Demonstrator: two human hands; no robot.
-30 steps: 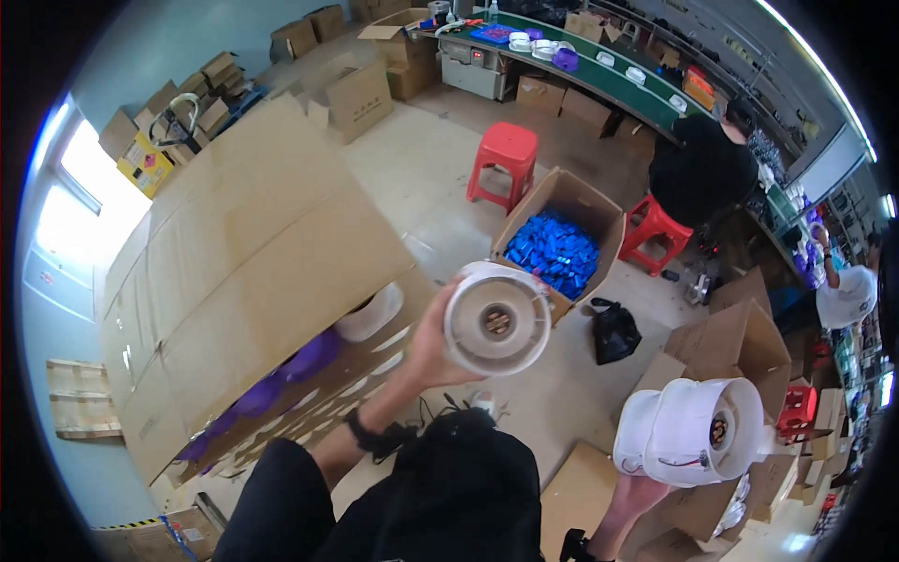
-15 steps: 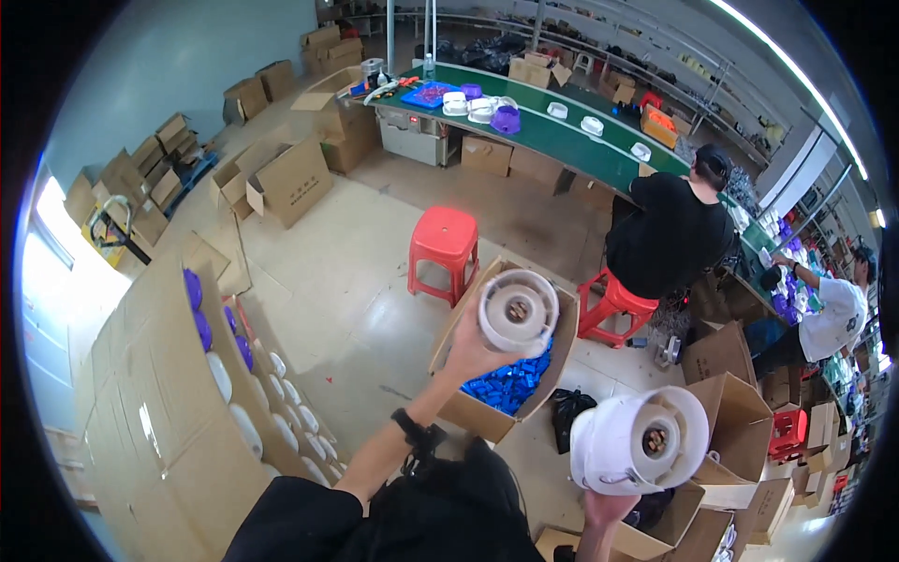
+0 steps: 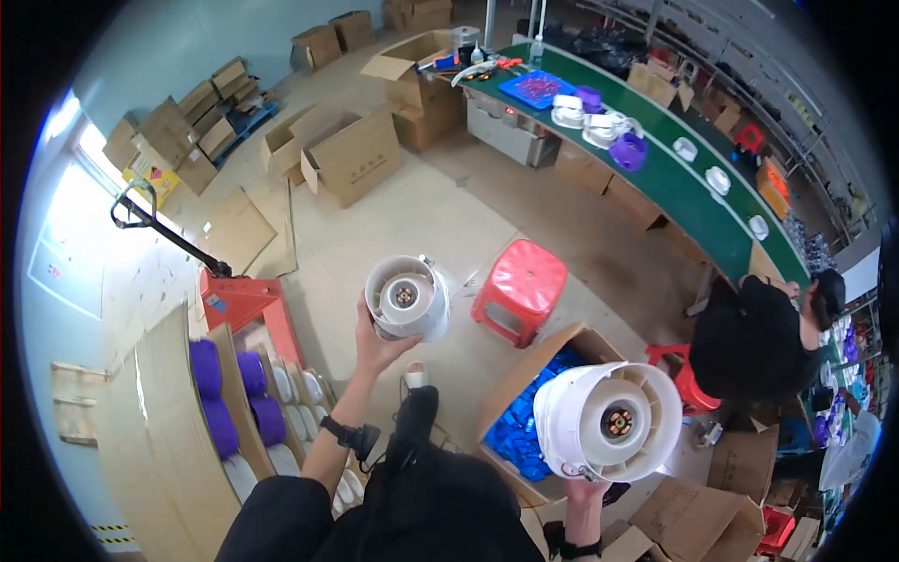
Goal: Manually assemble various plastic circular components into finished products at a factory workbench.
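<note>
White housings, round, seemingly plastic

Factory workshop: green workbench, cardboard boxes, red pallet truck.

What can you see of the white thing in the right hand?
The white housing looks like plastic: a round shell, its open, ribbed end facing the camera, around a dark, coppery core. The right hand supports it from below; it partly hides the carton of blue pieces. Its far side is hidden.
</note>
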